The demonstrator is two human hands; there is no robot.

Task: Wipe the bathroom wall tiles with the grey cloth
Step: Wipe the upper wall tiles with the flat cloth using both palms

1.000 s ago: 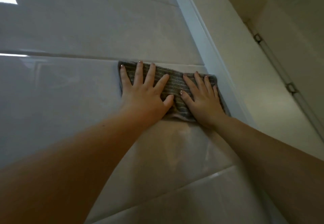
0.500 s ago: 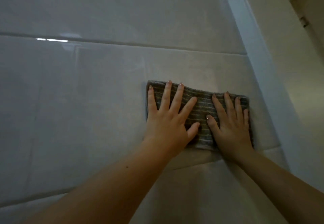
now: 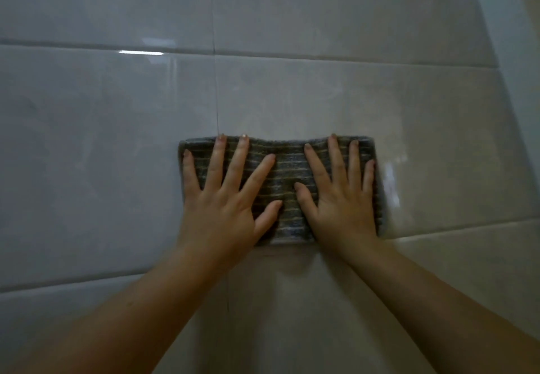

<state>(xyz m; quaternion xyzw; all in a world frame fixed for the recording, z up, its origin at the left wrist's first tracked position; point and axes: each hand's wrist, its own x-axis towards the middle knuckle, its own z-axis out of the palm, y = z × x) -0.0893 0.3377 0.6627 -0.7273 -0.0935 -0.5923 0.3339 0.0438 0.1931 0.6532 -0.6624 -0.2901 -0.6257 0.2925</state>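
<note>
Both palms were flat on the grey striped cloth (image 3: pixel 285 186), pinning it to the glossy wall tiles (image 3: pixel 102 145); left hand (image 3: pixel 225 198) had fingers splayed wide, right hand (image 3: pixel 340 198) fingers spread narrower — neither gripped anything; cloth sat folded, just above a horizontal grout line (image 3: pixel 455 229), thumbs near but apart.

No legible text, label, brand, number or sign anywhere on cloth (image 3: pixel 287 186) or tiles (image 3: pixel 117 139).
</note>
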